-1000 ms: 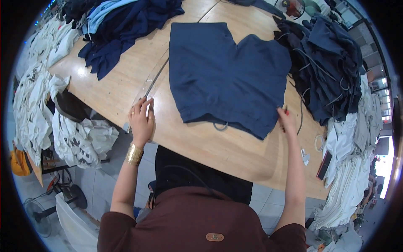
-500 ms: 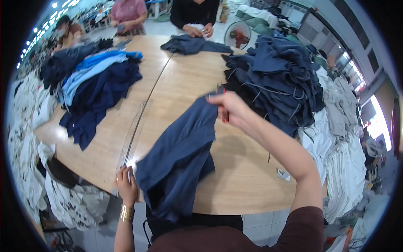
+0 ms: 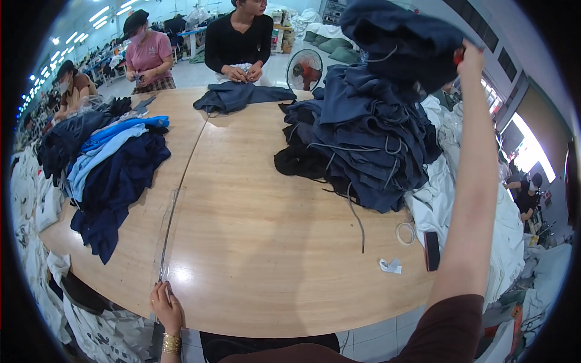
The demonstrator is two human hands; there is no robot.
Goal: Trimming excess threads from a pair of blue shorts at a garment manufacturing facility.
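My right hand is raised high at the upper right, gripping a bunched dark navy garment above a tall pile of navy garments at the table's right side. Something small and red shows at my right hand's fingers. My left hand rests on the near edge of the round wooden table, fingers apart, holding nothing, with a gold bangle on its wrist.
A heap of navy and light blue clothes lies at the left. Across the table a person in black handles a navy garment; two others sit further left. A tape roll, a dark phone and white fabric lie at right.
The flat navy garment was lifted off the table by my right hand and swung up over the right pile. My left hand slid back to the table's near edge.
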